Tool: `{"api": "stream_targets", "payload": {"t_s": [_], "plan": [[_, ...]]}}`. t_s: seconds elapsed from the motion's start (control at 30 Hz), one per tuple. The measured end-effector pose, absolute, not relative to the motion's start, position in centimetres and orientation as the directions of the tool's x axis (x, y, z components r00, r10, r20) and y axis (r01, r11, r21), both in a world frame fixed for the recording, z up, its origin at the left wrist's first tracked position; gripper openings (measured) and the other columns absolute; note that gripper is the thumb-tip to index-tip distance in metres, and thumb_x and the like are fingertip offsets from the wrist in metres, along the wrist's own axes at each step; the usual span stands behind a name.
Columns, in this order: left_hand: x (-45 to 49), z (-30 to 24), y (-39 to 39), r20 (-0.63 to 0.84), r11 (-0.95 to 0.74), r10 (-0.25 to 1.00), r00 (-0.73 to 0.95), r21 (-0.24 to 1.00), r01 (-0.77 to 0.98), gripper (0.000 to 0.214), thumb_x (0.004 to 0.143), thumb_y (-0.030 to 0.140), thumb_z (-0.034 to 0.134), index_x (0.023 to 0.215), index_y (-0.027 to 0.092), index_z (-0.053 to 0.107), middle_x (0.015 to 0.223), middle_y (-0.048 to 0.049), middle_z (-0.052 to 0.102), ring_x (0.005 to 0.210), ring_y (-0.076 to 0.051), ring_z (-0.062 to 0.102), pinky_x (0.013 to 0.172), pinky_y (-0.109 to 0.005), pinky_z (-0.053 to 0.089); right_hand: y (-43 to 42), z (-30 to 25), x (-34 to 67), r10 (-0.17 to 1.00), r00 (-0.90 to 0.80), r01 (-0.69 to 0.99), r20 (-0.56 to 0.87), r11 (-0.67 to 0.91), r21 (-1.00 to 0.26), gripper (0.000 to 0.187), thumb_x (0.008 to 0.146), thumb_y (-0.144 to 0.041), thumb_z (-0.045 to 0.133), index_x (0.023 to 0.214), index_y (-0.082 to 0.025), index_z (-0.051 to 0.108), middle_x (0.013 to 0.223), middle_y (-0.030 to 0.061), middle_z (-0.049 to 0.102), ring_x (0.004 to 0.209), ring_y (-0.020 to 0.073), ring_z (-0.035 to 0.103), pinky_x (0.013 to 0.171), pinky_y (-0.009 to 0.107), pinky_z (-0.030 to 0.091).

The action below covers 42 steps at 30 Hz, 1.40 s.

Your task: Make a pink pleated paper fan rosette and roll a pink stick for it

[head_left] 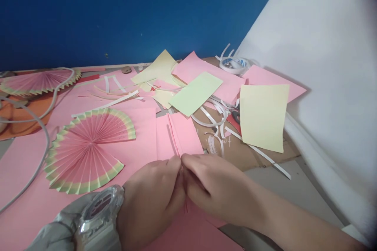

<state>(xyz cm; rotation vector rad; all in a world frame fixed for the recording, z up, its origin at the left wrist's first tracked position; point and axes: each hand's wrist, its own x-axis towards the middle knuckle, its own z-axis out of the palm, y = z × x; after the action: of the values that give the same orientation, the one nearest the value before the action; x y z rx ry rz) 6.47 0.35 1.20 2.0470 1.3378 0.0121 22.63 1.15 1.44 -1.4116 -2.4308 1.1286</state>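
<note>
A pink sheet of paper (188, 129) with a narrow raised fold running down it lies in front of me. Both hands pinch that fold, thumbs and fingertips meeting side by side. My left hand (154, 196), with a clear watch on its wrist, closes on the fold from the left. From the right, my right hand (216, 186) is closed on the same fold. The fingers hide the pinched part of the paper. Left of my hands rests a pleated watermelon-coloured paper fan (91, 143), spread almost into a full circle.
Another pleated fan (44, 81) lies at the far left beside a white cable (44, 157). Green paper (196, 93), yellow paper (263, 115), paper strips and a tape roll (235, 64) clutter the back and right. Scissors (236, 116) are partly covered. A blue wall stands behind.
</note>
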Motion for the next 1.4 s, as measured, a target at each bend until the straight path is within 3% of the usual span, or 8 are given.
{"api": "stream_targets", "payload": {"t_s": [0.2, 0.3, 0.4, 0.6, 0.9, 1.13, 1.4], "plan": [[5.9, 1.0, 0.3, -0.234, -0.144, 0.856, 0.461, 0.749, 0.647, 0.020, 0.090, 0.024, 0.034, 0.070, 0.023, 0.037, 0.061, 0.0038, 0.051, 0.056, -0.015, 0.050, 0.054, -0.027, 0.033, 1.2, 1.5, 22.9, 0.829, -0.526, 0.623, -0.191, 0.222, -0.750, 0.024, 0.082, -0.012, 0.039, 0.066, -0.022, 0.023, 0.057, -0.0067, 0.034, 0.049, 0.0096, 0.031, 0.046, 0.024, 0.023], [5.6, 0.4, 0.4, -0.231, -0.050, 0.840, 0.491, 0.868, 0.493, 0.024, 0.092, 0.028, 0.035, 0.069, 0.022, 0.038, 0.060, 0.0058, 0.047, 0.053, -0.011, 0.045, 0.051, -0.023, 0.033, 1.1, 1.5, 23.0, 0.845, -0.510, 0.572, -0.160, 0.194, -0.797, 0.025, 0.083, -0.010, 0.038, 0.067, -0.022, 0.023, 0.058, -0.0073, 0.032, 0.050, 0.0090, 0.031, 0.046, 0.022, 0.025], [5.4, 0.0, 0.5, -0.228, -0.003, 0.826, 0.515, 0.913, 0.409, 0.028, 0.094, 0.030, 0.032, 0.069, 0.021, 0.041, 0.061, 0.0051, 0.046, 0.056, -0.011, 0.043, 0.052, -0.022, 0.035, 1.0, 1.4, 22.8, 0.846, -0.512, 0.525, -0.149, 0.171, -0.833, 0.025, 0.084, -0.009, 0.038, 0.068, -0.022, 0.024, 0.059, -0.0078, 0.033, 0.050, 0.0084, 0.032, 0.047, 0.021, 0.027], [5.5, 0.1, 0.5, -0.202, 0.012, 0.857, 0.475, 0.928, 0.373, 0.029, 0.093, 0.027, 0.035, 0.065, 0.020, 0.039, 0.057, 0.0063, 0.037, 0.052, -0.010, 0.036, 0.048, -0.021, 0.032, 1.1, 1.3, 22.6, 0.849, -0.493, 0.524, -0.191, 0.114, -0.844, 0.023, 0.085, -0.010, 0.039, 0.069, -0.022, 0.027, 0.058, -0.0080, 0.031, 0.050, 0.0084, 0.030, 0.046, 0.021, 0.027], [5.5, 0.2, 0.6, -0.170, -0.006, 0.859, 0.484, 0.940, 0.341, 0.029, 0.093, 0.026, 0.034, 0.069, 0.019, 0.047, 0.057, 0.0057, 0.042, 0.051, -0.010, 0.040, 0.050, -0.021, 0.034, 1.3, 1.4, 23.1, 0.819, -0.511, 0.507, -0.263, 0.040, -0.861, 0.021, 0.083, -0.008, 0.038, 0.069, -0.021, 0.029, 0.059, -0.0075, 0.032, 0.051, 0.0085, 0.031, 0.046, 0.022, 0.025], [5.4, -0.2, 0.6, -0.174, -0.032, 0.846, 0.503, 0.927, 0.374, 0.024, 0.091, 0.020, 0.037, 0.068, 0.019, 0.045, 0.060, 0.0054, 0.050, 0.053, -0.009, 0.043, 0.051, -0.019, 0.035, 1.2, 1.3, 22.7, 0.842, -0.489, 0.544, -0.227, 0.091, -0.834, 0.024, 0.083, -0.009, 0.039, 0.067, -0.021, 0.026, 0.057, -0.0077, 0.030, 0.050, 0.0089, 0.028, 0.046, 0.022, 0.024], [5.3, -0.7, 0.6, -0.161, -0.065, 0.869, 0.468, 0.901, 0.429, 0.021, 0.087, 0.016, 0.039, 0.067, 0.020, 0.043, 0.058, 0.0057, 0.048, 0.051, -0.009, 0.042, 0.050, -0.020, 0.034, 1.1, 1.1, 22.7, 0.844, -0.498, 0.564, -0.199, 0.140, -0.814, 0.027, 0.084, -0.010, 0.039, 0.065, -0.021, 0.023, 0.057, -0.0070, 0.029, 0.050, 0.0091, 0.028, 0.046, 0.023, 0.023]]}}
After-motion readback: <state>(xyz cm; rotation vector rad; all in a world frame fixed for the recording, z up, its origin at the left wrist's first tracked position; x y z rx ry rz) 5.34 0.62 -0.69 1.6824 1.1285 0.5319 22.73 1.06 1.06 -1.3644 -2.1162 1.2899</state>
